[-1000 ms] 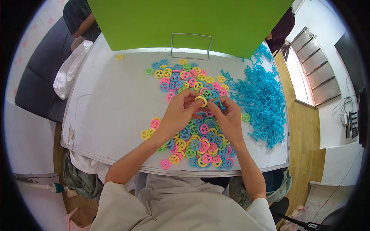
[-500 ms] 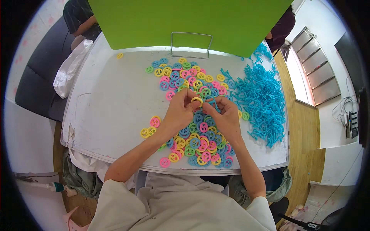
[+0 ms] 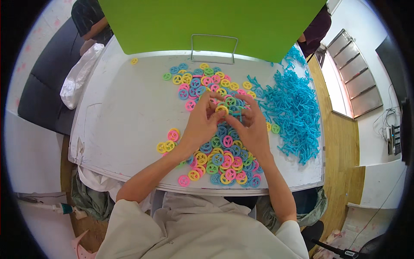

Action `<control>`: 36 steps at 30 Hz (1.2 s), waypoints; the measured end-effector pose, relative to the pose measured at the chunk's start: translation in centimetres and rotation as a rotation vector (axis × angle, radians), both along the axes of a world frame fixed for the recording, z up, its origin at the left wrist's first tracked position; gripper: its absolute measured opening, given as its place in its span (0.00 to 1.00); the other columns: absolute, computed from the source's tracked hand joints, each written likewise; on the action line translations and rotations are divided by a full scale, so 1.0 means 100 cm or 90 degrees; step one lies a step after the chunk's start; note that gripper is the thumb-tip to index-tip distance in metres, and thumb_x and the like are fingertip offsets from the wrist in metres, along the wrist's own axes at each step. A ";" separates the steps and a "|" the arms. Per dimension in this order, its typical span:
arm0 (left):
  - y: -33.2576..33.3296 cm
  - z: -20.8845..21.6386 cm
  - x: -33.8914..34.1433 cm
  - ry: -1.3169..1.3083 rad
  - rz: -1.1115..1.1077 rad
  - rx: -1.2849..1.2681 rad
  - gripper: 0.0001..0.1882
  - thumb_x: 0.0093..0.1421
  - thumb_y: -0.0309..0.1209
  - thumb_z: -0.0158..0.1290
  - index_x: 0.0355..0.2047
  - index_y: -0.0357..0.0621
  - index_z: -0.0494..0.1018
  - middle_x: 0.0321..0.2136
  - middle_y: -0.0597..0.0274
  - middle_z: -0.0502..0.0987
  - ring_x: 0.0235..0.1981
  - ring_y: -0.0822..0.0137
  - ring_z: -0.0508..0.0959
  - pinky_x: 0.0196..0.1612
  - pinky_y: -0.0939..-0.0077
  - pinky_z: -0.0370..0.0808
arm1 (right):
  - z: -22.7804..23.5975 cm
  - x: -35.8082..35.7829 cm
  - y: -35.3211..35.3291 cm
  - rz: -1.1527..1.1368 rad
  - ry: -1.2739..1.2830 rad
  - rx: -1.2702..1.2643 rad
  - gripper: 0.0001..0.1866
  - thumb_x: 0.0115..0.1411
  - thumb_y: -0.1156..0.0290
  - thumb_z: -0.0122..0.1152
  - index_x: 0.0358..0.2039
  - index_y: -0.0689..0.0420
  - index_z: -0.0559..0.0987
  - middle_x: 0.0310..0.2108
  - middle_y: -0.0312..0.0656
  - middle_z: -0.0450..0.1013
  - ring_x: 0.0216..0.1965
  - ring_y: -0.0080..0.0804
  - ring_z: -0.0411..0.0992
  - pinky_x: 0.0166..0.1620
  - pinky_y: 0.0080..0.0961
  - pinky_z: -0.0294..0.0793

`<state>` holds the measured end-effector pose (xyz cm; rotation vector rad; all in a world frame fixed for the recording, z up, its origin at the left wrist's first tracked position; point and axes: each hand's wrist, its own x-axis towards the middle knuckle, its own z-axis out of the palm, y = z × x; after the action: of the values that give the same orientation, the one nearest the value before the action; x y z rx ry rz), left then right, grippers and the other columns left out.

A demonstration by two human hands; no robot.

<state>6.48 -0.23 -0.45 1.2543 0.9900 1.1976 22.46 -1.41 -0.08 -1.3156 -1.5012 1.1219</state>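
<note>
Over the middle of the table, my left hand (image 3: 201, 122) pinches a small yellow spoked plastic wheel (image 3: 221, 108) between thumb and fingers. Close beside it is my right hand (image 3: 253, 129), its thumb and fingers closed around a small blue branched plastic piece (image 3: 237, 115), with the index finger lifted and stretched forward. The blue piece sits right by the wheel, but whether they touch cannot be made out. Beneath and around both hands lies a loose heap of small wheels (image 3: 217, 159) in pink, yellow, green and blue.
A big pile of blue branched pieces (image 3: 293, 114) covers the right side of the white table (image 3: 116, 112). Across the far edge stands a green panel (image 3: 211, 21), with a wire stand (image 3: 214, 35) before it. Two other people are partly visible behind, at left and right.
My right index finger has lifted and straightened away from the blue piece. The left fingers have opened a little, while the yellow wheel stays in the pinch.
</note>
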 end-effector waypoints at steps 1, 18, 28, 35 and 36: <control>0.003 -0.007 -0.002 0.006 -0.013 0.002 0.07 0.60 0.19 0.50 0.40 0.36 0.68 0.29 0.61 0.74 0.32 0.74 0.76 0.35 0.80 0.76 | -0.004 0.002 0.002 -0.002 -0.087 0.109 0.14 0.56 0.75 0.63 0.44 0.59 0.75 0.27 0.41 0.78 0.29 0.23 0.77 0.31 0.17 0.72; -0.002 0.005 0.000 -0.036 -0.038 -0.034 0.14 0.64 0.24 0.47 0.50 0.37 0.73 0.41 0.55 0.78 0.39 0.71 0.78 0.44 0.77 0.80 | -0.015 0.003 0.002 -0.096 -0.250 0.332 0.05 0.56 0.73 0.63 0.33 0.59 0.80 0.17 0.40 0.76 0.15 0.22 0.72 0.20 0.19 0.66; -0.007 0.004 0.001 -0.133 -0.034 -0.052 0.15 0.64 0.24 0.47 0.50 0.32 0.71 0.43 0.54 0.76 0.42 0.68 0.78 0.48 0.74 0.78 | -0.011 -0.006 -0.002 -0.132 -0.090 0.148 0.05 0.57 0.73 0.63 0.31 0.61 0.81 0.21 0.34 0.77 0.21 0.15 0.73 0.23 0.15 0.67; -0.006 0.004 -0.001 -0.041 -0.024 -0.024 0.15 0.64 0.24 0.47 0.50 0.33 0.71 0.40 0.56 0.77 0.39 0.69 0.79 0.46 0.77 0.79 | -0.004 -0.007 -0.006 -0.163 -0.257 0.382 0.08 0.55 0.72 0.66 0.34 0.61 0.81 0.21 0.37 0.77 0.25 0.22 0.77 0.27 0.16 0.72; -0.005 0.005 -0.002 -0.041 -0.025 -0.025 0.15 0.64 0.24 0.47 0.50 0.33 0.71 0.40 0.56 0.77 0.39 0.69 0.79 0.46 0.77 0.79 | -0.004 -0.006 -0.005 -0.164 -0.257 0.382 0.08 0.55 0.72 0.66 0.34 0.61 0.81 0.21 0.37 0.77 0.25 0.22 0.77 0.27 0.16 0.72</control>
<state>6.28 -0.77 0.08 1.1927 0.9339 1.1759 21.89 -1.91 -0.44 -1.2893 -1.7108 0.2053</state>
